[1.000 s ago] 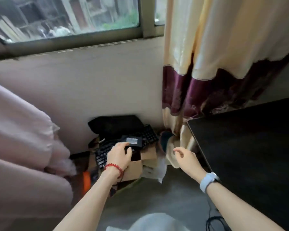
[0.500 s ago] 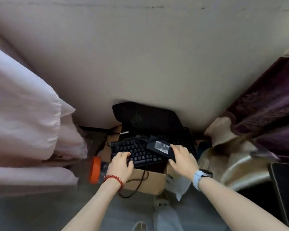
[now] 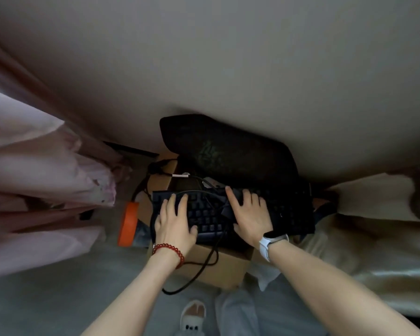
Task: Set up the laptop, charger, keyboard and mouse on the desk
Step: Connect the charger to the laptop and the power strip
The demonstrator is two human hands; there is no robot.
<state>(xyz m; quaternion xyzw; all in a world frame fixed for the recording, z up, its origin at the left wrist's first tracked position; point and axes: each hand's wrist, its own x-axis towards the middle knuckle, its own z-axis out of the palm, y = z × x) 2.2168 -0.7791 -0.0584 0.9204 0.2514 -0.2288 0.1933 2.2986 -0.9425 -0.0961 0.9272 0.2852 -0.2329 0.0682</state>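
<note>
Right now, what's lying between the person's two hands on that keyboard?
In the head view, bare black keys of the keyboard show between the left hand and right hand, with a black cable running across them and down over the cardboard box.

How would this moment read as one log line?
left hand: flat on keyboard | right hand: on charger, grip unclear | keyboard: on box

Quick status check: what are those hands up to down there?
Left hand flat on keyboard. Right hand covers charger. Both in cardboard box. Black cable draped across keys.
</note>
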